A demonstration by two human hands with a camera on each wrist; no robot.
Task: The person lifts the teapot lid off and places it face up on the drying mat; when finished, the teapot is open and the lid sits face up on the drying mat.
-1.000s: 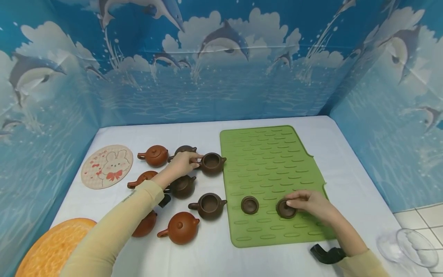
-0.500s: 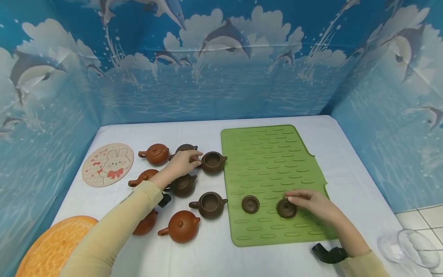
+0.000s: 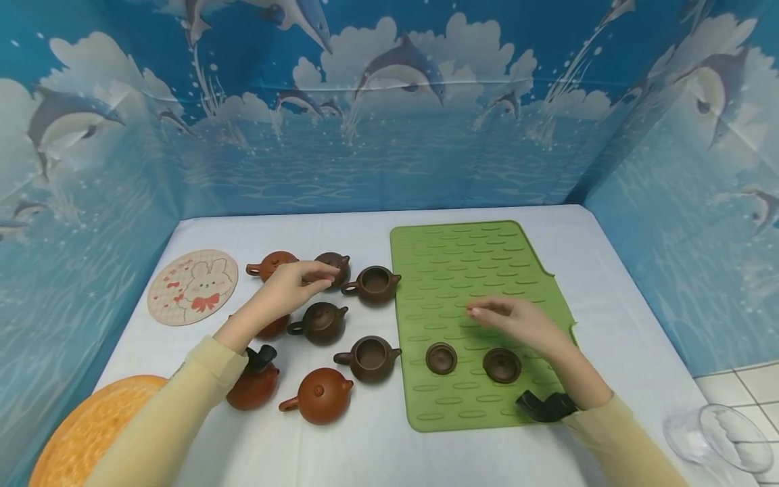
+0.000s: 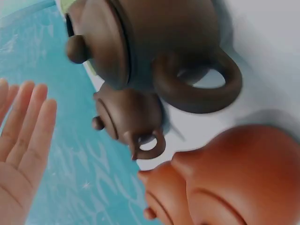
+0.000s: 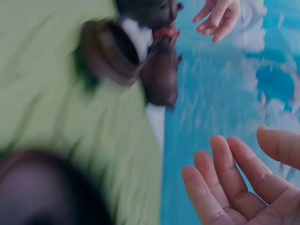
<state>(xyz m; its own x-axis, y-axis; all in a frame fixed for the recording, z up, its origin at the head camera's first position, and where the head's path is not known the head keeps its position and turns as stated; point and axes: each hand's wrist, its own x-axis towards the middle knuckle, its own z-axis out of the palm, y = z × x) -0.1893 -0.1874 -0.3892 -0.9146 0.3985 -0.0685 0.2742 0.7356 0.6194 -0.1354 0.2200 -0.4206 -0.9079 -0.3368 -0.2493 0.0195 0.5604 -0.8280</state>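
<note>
My left hand [image 3: 298,283] hovers over a dark brown lidded teapot [image 3: 338,269] in the back row, holding nothing; in the left wrist view its fingers [image 4: 40,133] are straight. To its right stands a lidless dark teapot [image 3: 377,297], its handle free. My right hand [image 3: 517,325] is above the green mat [image 3: 462,270], empty, fingers loosely extended in the right wrist view. Below it on the mat lie two round dark lids, one on the left [image 3: 441,358] and one on the right [image 3: 502,365]. Another lidless dark teapot [image 3: 371,374] stands beside the mat's left edge.
Several reddish-orange teapots, one of them in front [image 3: 322,399], stand at the left with another dark lidded teapot [image 3: 324,325]. A rabbit-print mat [image 3: 182,297] and an orange round mat [image 3: 85,433] lie further left. A clear plastic cup [image 3: 718,436] is at the right edge.
My left hand has drawn back leftward from the lidless teapot's handle. The right hand has let go of the right lid and moved up and away from it; the lid stays on the mat.
</note>
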